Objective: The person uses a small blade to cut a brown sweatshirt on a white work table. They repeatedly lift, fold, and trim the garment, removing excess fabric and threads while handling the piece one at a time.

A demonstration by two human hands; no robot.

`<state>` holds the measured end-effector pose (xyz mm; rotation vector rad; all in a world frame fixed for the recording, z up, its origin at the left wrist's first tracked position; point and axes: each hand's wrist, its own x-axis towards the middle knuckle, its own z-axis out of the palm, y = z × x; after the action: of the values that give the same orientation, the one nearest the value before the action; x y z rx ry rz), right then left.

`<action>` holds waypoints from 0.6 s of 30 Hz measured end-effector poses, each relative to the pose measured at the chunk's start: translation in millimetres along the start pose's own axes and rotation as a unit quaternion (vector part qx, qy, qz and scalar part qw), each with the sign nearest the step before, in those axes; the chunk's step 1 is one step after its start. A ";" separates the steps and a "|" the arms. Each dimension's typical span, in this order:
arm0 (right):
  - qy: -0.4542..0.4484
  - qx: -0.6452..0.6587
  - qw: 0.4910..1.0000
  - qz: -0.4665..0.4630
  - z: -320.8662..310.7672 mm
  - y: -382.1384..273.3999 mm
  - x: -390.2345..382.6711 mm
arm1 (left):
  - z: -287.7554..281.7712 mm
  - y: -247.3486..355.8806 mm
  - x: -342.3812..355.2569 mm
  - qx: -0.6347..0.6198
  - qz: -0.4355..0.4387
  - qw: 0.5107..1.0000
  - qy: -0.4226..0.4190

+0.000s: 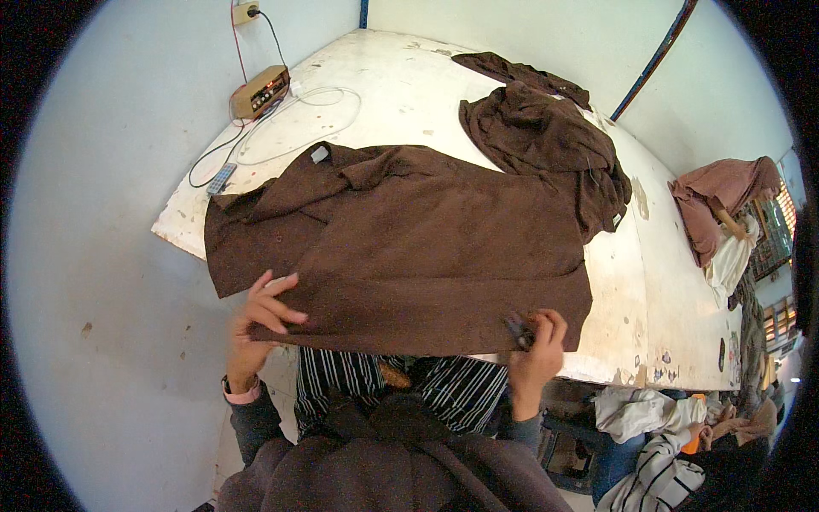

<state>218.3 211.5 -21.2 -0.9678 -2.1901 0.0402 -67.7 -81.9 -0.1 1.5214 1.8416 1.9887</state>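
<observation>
The brown garment (444,230) is lying spread out along the near edge of the counter (401,98), and its left part is reaching past that edge. At its nearest border, the left hand (268,311) is resting with fingers loosely apart; I cannot tell whether it is pinching the fabric. The right hand (541,346), with fingers bent, is holding a small dark tool (518,331), which is blurred. Beyond the garment, a remote control (222,179) is lying by the counter's left edge. A crumpled brown cloth (546,136) is lying toward the right. Farther along the left edge, a beige device (262,92) is standing.
</observation>
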 end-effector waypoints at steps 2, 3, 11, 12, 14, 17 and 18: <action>-0.015 -0.018 1.000 0.009 -15.6 10.9 10.3 | -14.8 -2.4 -8.8 -0.075 -0.042 0.992 0.094; -0.024 -0.024 0.999 0.012 -20.9 21.0 14.0 | -21.7 -0.8 -14.2 -0.110 -0.063 0.982 0.143; -0.060 0.258 0.957 0.116 -58.5 107.8 49.3 | -34.4 -52.8 30.6 0.119 -0.178 0.941 0.261; -0.044 0.286 0.948 0.130 -50.8 116.3 54.1 | -32.3 -67.2 30.8 0.125 -0.183 0.943 0.248; -0.054 0.270 0.948 0.161 -37.0 132.6 60.5 | -37.2 -82.5 26.7 0.189 -0.215 0.926 0.248; -0.106 0.291 0.936 0.167 -15.2 150.4 44.8 | -32.5 -99.2 24.6 0.240 -0.173 0.918 0.265; -0.123 0.266 0.937 0.191 -5.4 162.0 34.1 | -32.4 -102.1 23.9 0.230 -0.173 0.921 0.263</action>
<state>308.4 348.5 -45.3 -1.0861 -2.0017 0.9305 -158.0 -61.2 -58.8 0.6357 2.7075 2.0045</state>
